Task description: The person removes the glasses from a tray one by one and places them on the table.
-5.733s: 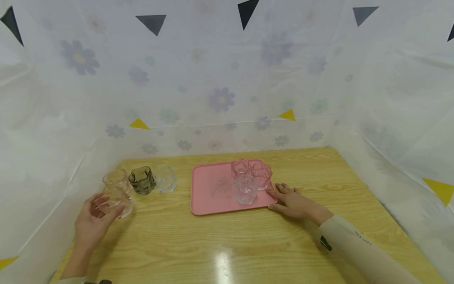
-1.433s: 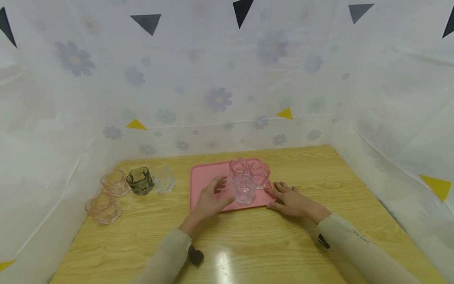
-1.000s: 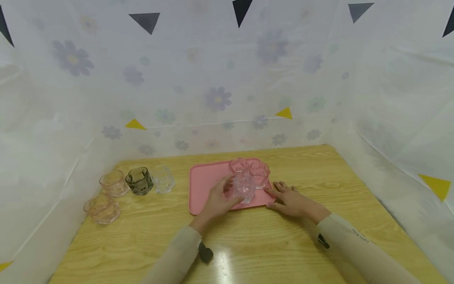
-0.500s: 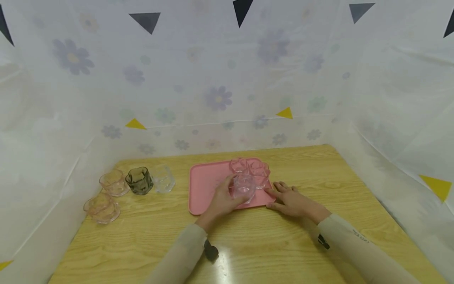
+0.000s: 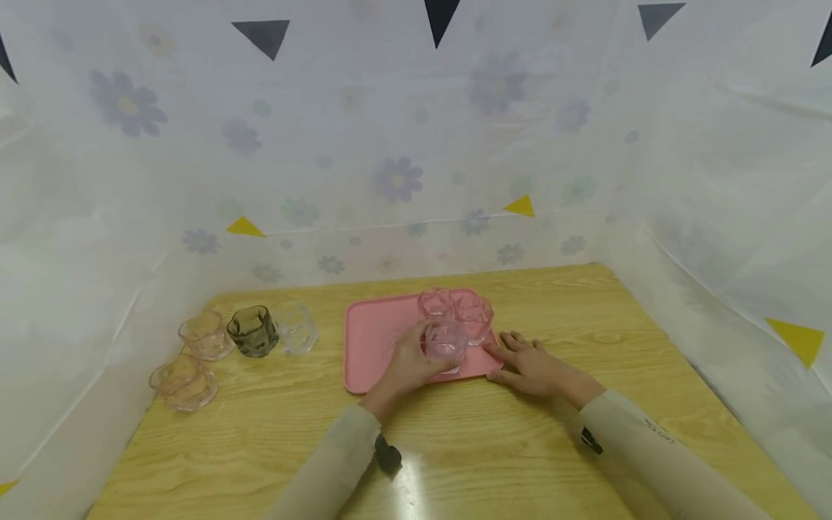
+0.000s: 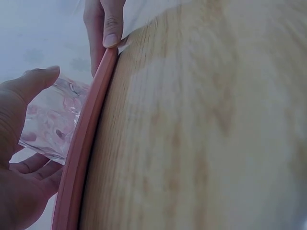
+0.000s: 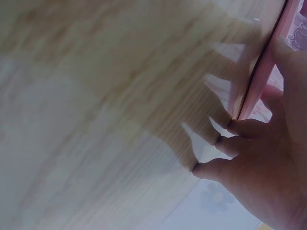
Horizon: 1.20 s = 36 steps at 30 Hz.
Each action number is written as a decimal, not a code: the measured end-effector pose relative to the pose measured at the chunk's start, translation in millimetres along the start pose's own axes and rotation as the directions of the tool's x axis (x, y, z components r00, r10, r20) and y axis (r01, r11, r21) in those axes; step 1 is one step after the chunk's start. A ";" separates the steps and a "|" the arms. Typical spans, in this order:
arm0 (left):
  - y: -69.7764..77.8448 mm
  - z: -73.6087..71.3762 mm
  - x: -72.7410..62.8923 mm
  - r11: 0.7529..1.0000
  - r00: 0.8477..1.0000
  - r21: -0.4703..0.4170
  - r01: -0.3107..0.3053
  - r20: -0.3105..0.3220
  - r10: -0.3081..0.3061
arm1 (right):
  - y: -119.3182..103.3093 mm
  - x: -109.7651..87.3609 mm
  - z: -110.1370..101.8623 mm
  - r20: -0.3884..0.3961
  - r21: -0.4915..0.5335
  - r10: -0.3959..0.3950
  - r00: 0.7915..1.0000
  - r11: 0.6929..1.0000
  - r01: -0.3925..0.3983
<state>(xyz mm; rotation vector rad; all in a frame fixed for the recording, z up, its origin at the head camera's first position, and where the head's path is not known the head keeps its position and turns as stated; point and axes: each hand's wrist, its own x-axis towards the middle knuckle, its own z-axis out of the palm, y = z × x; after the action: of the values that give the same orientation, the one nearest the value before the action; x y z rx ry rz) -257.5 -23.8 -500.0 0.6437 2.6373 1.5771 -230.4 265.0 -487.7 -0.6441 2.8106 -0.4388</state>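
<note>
one glass within the left hand, the tray under the right

on the table [image 5: 520,448] lies the pink tray [image 5: 367,325]. i judge that it must not slide. the right hand [image 5: 536,368], its fingers spread wide and gripping nothing, has thumb and forefinger at the tray's right edge, other fingertips on the table; a light pressure there should be enough. the left hand [image 5: 408,365] holds the clear glass [image 5: 450,343], thumb on the near side, fingers on the left far side. this glass is at the near right part of the tray; whether its base touches, i cannot tell. it would be better to move it upright and slowly, because the nearer pink glass [image 5: 476,318] and the farther pink glass [image 5: 435,302] are just behind it.

counted: one table, one tray, two hands, seven glasses. three are at the tray; four stand on the table at left: near peach glass [image 5: 184,383], far peach glass [image 5: 206,336], dark glass [image 5: 253,334], second clear glass [image 5: 297,328].
</note>
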 end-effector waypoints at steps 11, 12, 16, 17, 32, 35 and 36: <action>1.5 -0.3 -1.1 0.999 1.000 0.010 -0.031 -0.005 0.031 | -4.8 0.5 -3.6 0.003 0.011 -0.010 1.000 1.000 0.010; 2.2 -0.7 -1.4 0.999 1.000 0.007 -0.031 -0.005 0.031 | -5.1 0.3 -3.9 0.003 0.011 -0.012 1.000 1.000 0.011; 6.5 -4.5 -3.4 1.000 1.000 -0.024 -0.013 -0.008 0.013 | -6.1 -0.8 -4.9 0.006 0.018 -0.004 1.000 1.000 0.004; 7.5 -5.9 -3.9 1.000 1.000 -0.028 -0.006 -0.012 0.006 | -6.3 -1.1 -5.1 0.007 0.019 -0.002 1.000 1.000 0.001; 6.0 -37.8 -22.0 0.998 0.998 -0.064 0.018 -0.053 -0.021 | -1.8 -2.4 -1.2 0.008 0.023 0.003 1.000 1.000 -0.003; 3.2 -45.7 -28.0 0.998 0.997 -0.062 0.034 -0.071 -0.038 | -1.2 -1.9 -0.4 0.011 0.024 0.006 1.000 1.000 -0.006; 2.3 -48.6 -29.8 0.997 0.996 -0.064 0.042 -0.080 -0.047 | -1.4 -1.9 -0.4 0.012 0.026 0.006 1.000 1.000 -0.006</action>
<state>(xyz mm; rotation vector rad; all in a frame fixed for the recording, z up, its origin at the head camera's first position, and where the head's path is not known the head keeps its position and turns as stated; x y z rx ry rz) -239.6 -74.2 -480.1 0.5259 2.6262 1.7008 -228.3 264.7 -486.6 -0.6302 2.7904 -0.4686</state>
